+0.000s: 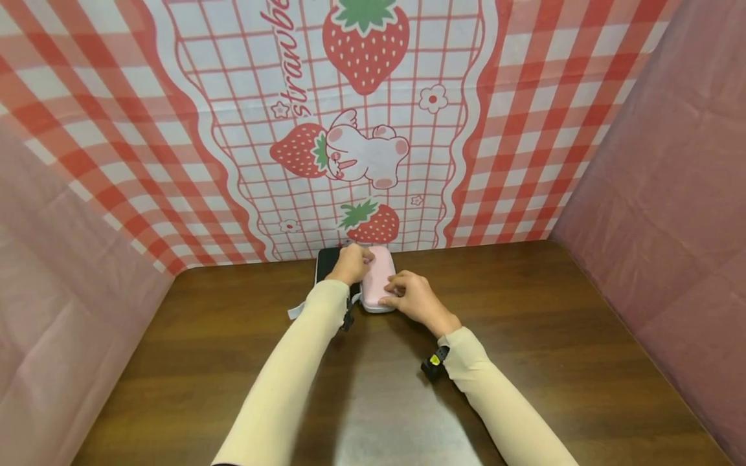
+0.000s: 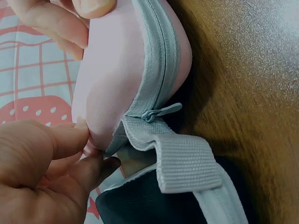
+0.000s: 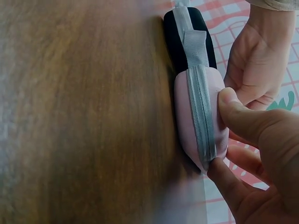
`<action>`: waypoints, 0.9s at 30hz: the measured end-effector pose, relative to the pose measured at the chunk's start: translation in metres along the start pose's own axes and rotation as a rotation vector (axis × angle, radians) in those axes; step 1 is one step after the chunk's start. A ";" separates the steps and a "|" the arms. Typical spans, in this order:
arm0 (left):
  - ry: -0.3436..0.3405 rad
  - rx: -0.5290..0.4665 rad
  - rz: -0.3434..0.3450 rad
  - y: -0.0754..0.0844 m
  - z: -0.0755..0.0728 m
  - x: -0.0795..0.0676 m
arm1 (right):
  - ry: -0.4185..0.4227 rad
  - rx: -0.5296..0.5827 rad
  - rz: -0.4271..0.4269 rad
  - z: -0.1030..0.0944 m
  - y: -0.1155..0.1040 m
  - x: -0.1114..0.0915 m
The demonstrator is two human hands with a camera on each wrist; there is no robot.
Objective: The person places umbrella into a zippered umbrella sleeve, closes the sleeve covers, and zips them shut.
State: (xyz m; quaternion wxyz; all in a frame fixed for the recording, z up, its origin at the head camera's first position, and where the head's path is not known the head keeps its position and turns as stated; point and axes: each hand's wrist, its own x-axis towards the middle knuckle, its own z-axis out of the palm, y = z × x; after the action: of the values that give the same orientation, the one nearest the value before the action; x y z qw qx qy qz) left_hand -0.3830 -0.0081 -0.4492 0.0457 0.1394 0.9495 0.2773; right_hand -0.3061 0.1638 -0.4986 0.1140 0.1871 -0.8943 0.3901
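A pink zippered case (image 1: 379, 277) with a grey zipper band lies on the table against the backdrop. At its end near the zipper pull, my left hand (image 1: 351, 263) pinches the edge between thumb and fingers, as the left wrist view shows. My right hand (image 1: 415, 298) holds the case's other end, its thumb (image 3: 230, 100) on the top and a fingertip at the zipper's end. A grey fabric loop (image 2: 187, 161) sticks out beside the zipper pull (image 2: 163, 111). Left of the pink case lies a black case (image 1: 326, 264), partly hidden by my left hand.
A strawberry-patterned sheet (image 1: 367, 149) rises behind the brown wooden table (image 1: 379, 401). Pink cloth (image 1: 670, 213) hangs along both sides. A light strap (image 1: 296, 312) extends from the black case toward the front left.
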 end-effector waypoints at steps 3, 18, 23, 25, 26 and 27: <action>-0.001 0.011 0.005 0.000 -0.001 -0.001 | -0.004 -0.001 0.004 0.002 0.000 0.001; -0.026 -0.007 0.007 0.006 0.003 -0.001 | 0.035 -0.050 -0.027 -0.001 0.001 0.002; -0.002 -0.020 0.012 0.003 0.012 0.000 | 0.032 -0.043 -0.013 0.000 0.002 -0.001; 0.010 -0.010 0.018 0.001 0.014 0.000 | 0.028 -0.050 -0.020 0.002 0.003 -0.002; 0.010 -0.008 0.017 0.000 0.014 0.001 | 0.030 -0.055 -0.024 0.003 0.003 -0.002; 0.011 -0.013 0.015 0.000 0.014 0.001 | 0.030 -0.059 -0.024 0.003 0.002 -0.001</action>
State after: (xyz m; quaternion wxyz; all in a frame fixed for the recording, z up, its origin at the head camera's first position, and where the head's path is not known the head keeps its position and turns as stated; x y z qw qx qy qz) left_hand -0.3816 -0.0002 -0.4611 0.0391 0.1445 0.9470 0.2843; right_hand -0.3062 0.1635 -0.5025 0.1374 0.1886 -0.9013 0.3650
